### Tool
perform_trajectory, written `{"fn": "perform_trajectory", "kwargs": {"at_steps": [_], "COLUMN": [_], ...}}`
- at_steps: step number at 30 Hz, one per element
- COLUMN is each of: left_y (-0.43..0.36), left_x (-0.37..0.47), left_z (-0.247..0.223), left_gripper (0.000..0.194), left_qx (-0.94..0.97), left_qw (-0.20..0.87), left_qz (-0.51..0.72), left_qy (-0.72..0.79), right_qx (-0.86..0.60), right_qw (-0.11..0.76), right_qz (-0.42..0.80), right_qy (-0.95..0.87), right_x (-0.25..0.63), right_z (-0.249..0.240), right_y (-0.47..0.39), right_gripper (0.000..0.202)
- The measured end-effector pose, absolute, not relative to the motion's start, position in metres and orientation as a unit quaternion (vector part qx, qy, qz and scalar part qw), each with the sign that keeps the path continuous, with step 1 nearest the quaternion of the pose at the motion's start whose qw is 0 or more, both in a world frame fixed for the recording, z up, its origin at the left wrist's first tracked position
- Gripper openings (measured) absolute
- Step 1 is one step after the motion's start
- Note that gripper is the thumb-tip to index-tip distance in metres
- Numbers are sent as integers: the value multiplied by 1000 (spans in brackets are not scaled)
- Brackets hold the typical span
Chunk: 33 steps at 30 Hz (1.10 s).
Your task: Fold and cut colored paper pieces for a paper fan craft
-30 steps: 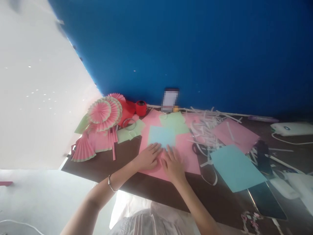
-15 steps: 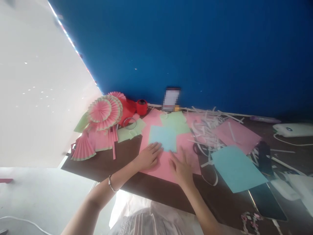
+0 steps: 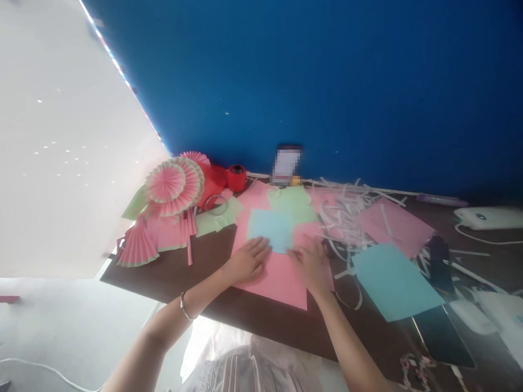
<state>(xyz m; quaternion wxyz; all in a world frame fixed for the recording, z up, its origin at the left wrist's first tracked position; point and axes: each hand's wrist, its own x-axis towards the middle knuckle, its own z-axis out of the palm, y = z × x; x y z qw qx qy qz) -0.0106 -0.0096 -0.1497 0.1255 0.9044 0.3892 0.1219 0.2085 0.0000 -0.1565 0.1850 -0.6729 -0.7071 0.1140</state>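
A light blue square of paper (image 3: 272, 227) lies over a large pink sheet (image 3: 281, 283) on the dark table. My left hand (image 3: 250, 258) is laid flat at the blue paper's lower left corner, fingers together and stretched out. At its lower right corner, my right hand (image 3: 312, 261) has thumb and forefinger closed on the edge, the other fingers curled. A green sheet (image 3: 296, 201) lies behind the blue paper, partly under it.
Pink-and-green pleated paper rosettes (image 3: 167, 185) stand at the left, beside a red tape roll (image 3: 236, 177). White paper strips (image 3: 339, 212) are heaped to the right, near a pink sheet (image 3: 396, 223) and a larger blue sheet (image 3: 396, 283). A phone (image 3: 443, 337) lies partly under that sheet.
My right hand has shifted slightly right and its spread fingers have drawn in at the blue paper's lower right corner. My left hand stays where it was.
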Motion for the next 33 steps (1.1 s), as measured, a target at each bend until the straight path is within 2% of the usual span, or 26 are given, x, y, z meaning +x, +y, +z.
{"fn": "perform_trajectory", "kwargs": {"at_steps": [17,26,30,33], "left_y": [-11,-10,-3,4], "left_x": [-10,-9,-16,-33], "left_z": [-147,-151,-150,-146], "left_gripper": [51,48,47,43], "left_qx": [907,908,892,834], "left_qw": [111,112,190,286], "left_qz": [122,128,153,236], "left_qy": [389,382,382,408], "right_qx": [-685,-713,-706,-687], "right_qw": [235,231,235,267], "right_qz": [11,21,42,70], "right_qy": [-690,-662,-667,-672], "right_x": [196,207,207,210], "right_z": [-162,-171,-169,-167], "right_y": [-8,-13,-13,-11], "right_gripper": [34,31,31,31]}}
